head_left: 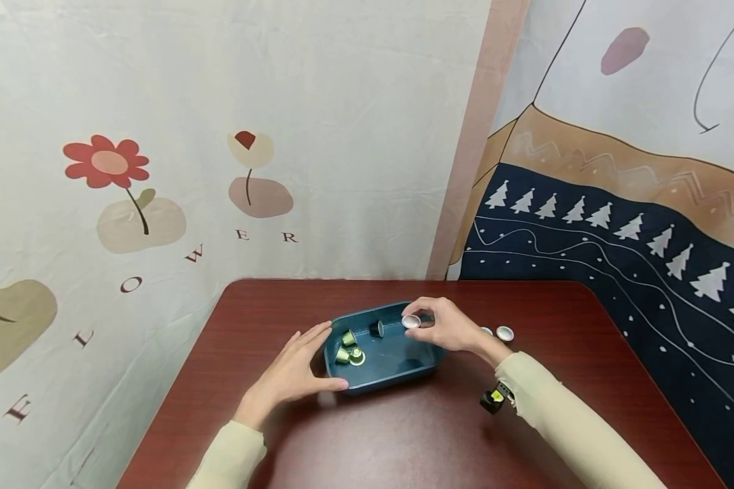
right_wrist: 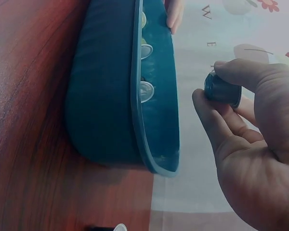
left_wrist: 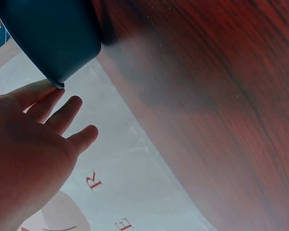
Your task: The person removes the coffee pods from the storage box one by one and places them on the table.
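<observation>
A dark coffee capsule (right_wrist: 223,90) is pinched between the thumb and fingers of my right hand (head_left: 443,324), its pale lid facing me in the head view. That hand is over the right part of a blue-green plastic bin (head_left: 397,354). Inside the bin, three green capsules (head_left: 342,355) lie at the left end, with a dark capsule (head_left: 376,329) tipped on its side near the back wall. My left hand (head_left: 293,367) spreads around the bin's left end, thumb by the front corner. Its straight fingers (left_wrist: 62,115) reach to the rim in the left wrist view.
To the right of the bin, a white-lidded capsule (head_left: 505,333) stands on the reddish-brown table (head_left: 367,441). Another capsule (head_left: 486,331) beside it is partly hidden by my right wrist. Printed fabric (head_left: 355,136) hangs behind the table.
</observation>
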A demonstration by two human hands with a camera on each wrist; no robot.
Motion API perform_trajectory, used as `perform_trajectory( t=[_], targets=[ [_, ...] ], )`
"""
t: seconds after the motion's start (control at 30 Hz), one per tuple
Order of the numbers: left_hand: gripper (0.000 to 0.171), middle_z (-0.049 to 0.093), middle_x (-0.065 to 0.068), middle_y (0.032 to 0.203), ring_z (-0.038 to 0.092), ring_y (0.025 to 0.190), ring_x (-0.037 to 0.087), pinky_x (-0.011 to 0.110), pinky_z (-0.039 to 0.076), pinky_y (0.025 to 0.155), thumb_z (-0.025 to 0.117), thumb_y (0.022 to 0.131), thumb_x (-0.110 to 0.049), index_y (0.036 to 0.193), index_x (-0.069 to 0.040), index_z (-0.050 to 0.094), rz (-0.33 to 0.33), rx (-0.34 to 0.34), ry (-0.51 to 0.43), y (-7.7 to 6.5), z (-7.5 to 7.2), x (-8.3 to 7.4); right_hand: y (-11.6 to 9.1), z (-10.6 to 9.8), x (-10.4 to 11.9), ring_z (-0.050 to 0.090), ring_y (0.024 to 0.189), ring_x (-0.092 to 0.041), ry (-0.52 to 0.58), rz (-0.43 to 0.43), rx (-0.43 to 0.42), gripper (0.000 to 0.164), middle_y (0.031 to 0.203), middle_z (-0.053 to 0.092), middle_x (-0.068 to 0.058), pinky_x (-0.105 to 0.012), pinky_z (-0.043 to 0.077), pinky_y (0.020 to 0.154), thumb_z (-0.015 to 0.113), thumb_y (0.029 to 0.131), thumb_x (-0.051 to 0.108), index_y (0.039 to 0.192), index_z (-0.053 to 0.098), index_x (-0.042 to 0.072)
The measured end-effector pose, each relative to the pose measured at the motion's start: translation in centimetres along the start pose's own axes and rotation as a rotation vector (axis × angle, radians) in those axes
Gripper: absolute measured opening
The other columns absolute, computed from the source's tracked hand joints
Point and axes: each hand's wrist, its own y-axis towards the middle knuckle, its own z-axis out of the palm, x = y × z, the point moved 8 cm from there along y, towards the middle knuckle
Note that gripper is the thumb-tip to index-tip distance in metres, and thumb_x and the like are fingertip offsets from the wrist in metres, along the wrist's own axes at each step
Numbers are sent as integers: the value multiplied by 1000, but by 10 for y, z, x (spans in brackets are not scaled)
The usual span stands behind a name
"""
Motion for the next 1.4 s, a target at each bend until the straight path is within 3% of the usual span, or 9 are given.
perform_trajectory(
  t=[0.27, 0.43, 0.87, 1.03, 1.17, 1.3, 1.4],
  targets=[
    [124, 44, 11, 182, 44, 168, 36, 70, 24, 142, 90, 81, -76, 170, -1, 47, -2, 2, -4, 1, 1, 1, -8, -9, -4, 73, 108, -20, -2, 17, -23, 34, 123, 77, -10, -23, 65, 96, 89, 97, 7, 129, 78, 9],
    [125, 43, 10, 183, 44, 169, 36, 70, 23, 142, 91, 81, -76, 171, -1, 46, -5, 9, -5, 1, 1, 0, -14, -16, -5, 73, 108, -21, -8, 16, -46, 35, 122, 78, -9, -27, 66, 98, 90, 96, 9, 128, 77, 14],
    [126, 42, 9, 183, 42, 169, 36, 70, 22, 143, 89, 82, -78, 172, -2, 45, -14, 11, -17, 1, 1, 0, -34, -35, -16, 76, 108, -20, -42, 20, -104, 35, 120, 78, -9, -39, 70, 99, 90, 96, 7, 128, 76, 7],
    [125, 43, 10, 183, 43, 169, 36, 70, 22, 143, 89, 82, -78, 172, -3, 45, -10, 9, -19, 1, 0, -1, -44, -46, -22, 76, 110, -20, -80, 48, -136, 34, 120, 79, -8, -40, 69, 102, 90, 96, 8, 127, 77, 9],
    [125, 44, 10, 182, 43, 169, 36, 70, 23, 142, 89, 81, -78, 171, -3, 46, -7, 4, -17, 1, 0, -1, -51, -53, -30, 77, 110, -20, -90, 62, -159, 34, 120, 80, -7, -30, 66, 103, 91, 96, 8, 126, 77, 14],
    [125, 44, 10, 182, 44, 169, 35, 70, 23, 143, 90, 81, -77, 171, -3, 47, -8, -1, -18, 0, 0, -1, -60, -57, -36, 76, 106, -16, -61, 73, -175, 34, 118, 80, -9, -26, 66, 96, 91, 95, 5, 125, 77, 13],
    [124, 44, 10, 182, 44, 168, 35, 69, 24, 143, 91, 81, -76, 171, -3, 47, -10, -3, -20, 0, -1, 0, -66, -61, -40, 75, 101, -12, -56, 81, -196, 34, 116, 80, -10, -30, 67, 91, 91, 94, 3, 124, 77, 11]
  ],
)
